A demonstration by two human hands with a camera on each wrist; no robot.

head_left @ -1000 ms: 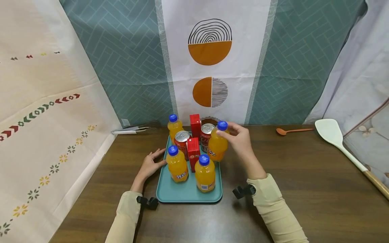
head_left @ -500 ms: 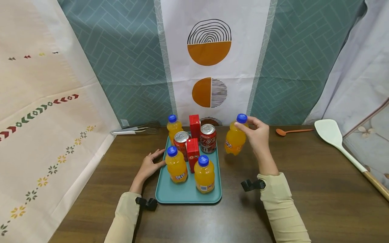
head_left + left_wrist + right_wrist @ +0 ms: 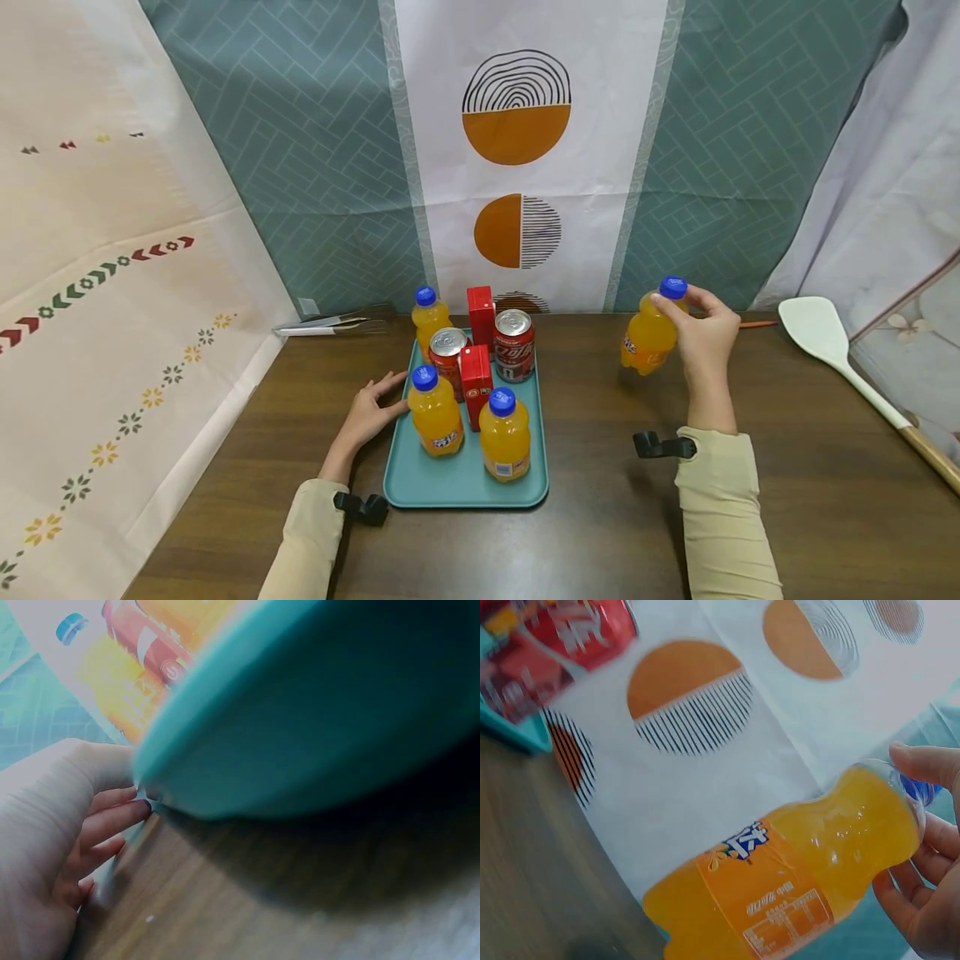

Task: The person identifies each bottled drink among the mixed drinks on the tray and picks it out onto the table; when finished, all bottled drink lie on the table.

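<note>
My right hand (image 3: 703,333) pinches an orange drink bottle (image 3: 648,335) near its blue cap, right of the tray; the right wrist view shows thumb and fingers round the neck of the bottle (image 3: 780,877). At the left edge of the teal tray (image 3: 465,492), my left hand (image 3: 369,414) touches the rim with thumb and fingertips, fingers relaxed. On the tray stand three orange bottles, one at the back left (image 3: 431,323), one at the front left (image 3: 437,421), one at the front right (image 3: 506,442), with two red cans (image 3: 514,350) and two red boxes (image 3: 476,387) among them.
A whisk (image 3: 333,325) lies at the back left of the wooden table (image 3: 585,533). At the right lies a large white spatula (image 3: 813,329) with a wooden handle. An orange spoon's handle (image 3: 759,324) shows behind my right hand. Patterned cloths hang behind the table.
My right hand has carried the orange bottle from the tray's right side out to the right, over the table. My left hand has stayed at the tray's left edge.
</note>
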